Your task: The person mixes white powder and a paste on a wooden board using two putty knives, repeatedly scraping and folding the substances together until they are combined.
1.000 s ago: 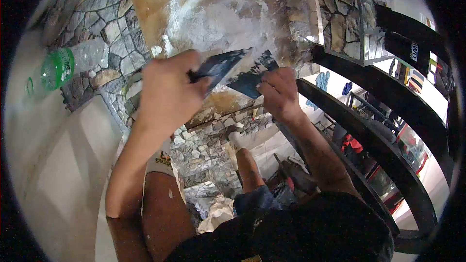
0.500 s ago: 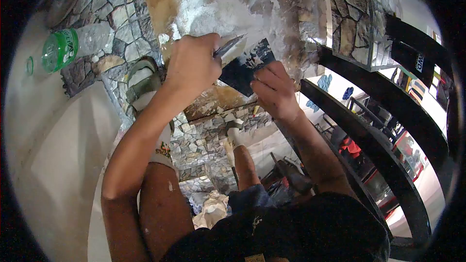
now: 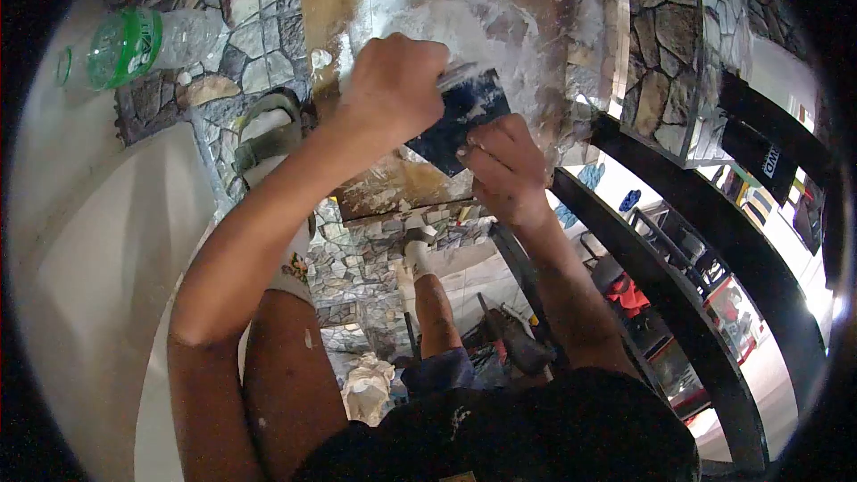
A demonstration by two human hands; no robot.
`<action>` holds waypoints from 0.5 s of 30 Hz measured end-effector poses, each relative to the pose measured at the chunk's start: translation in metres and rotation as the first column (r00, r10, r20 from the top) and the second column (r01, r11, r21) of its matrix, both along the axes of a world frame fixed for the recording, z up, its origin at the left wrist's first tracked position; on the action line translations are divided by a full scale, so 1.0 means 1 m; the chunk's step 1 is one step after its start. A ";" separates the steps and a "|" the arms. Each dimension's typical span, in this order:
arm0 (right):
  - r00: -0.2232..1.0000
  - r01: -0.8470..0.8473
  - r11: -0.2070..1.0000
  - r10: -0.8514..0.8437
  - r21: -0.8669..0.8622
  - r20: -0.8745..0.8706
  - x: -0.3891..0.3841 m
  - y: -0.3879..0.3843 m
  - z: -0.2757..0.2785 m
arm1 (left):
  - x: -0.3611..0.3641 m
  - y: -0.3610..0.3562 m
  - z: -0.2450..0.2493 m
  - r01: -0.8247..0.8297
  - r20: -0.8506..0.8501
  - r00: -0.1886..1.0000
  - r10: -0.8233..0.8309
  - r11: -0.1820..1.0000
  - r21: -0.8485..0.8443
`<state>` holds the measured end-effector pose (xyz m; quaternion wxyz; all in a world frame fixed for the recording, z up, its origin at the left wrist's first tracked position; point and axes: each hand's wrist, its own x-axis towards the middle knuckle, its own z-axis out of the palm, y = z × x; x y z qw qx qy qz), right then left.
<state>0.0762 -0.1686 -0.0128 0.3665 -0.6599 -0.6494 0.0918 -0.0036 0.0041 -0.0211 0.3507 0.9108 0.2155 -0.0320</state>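
Pinched between its thumb and fingers, the right hand grips a dark plate by the lower right edge. Closed tightly, the left hand holds a thin scraper, seen nearly edge-on beyond the knuckles. The dark plate is flat, blue-black and straight-edged, with pale smears on its upper part. It lies between the hands, over the lower half of a brown board, its long axis slanting from lower left to upper right. The left hand hides part of its left side; whether it touches the board, I cannot tell. The thin scraper's visible edge runs just above the plate, rising slightly to the right. White paste coats the board above the hands. On the left, a clear bottle with a green label lies sideways by the stone-patterned surface, near a sandalled foot. Black railings curve past on the right, well apart from the plate.
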 end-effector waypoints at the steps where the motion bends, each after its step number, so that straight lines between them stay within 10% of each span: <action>1: 1.000 0.017 1.000 -0.016 -0.018 0.018 0.002 -0.002 -0.001 | -0.001 0.003 0.003 -0.034 0.055 0.998 0.034 0.999 0.002; 15: 0.969 0.137 0.989 -0.146 0.060 0.201 0.015 -0.005 -0.015 | -0.011 -0.010 0.049 -0.053 0.174 0.983 0.060 0.998 -0.047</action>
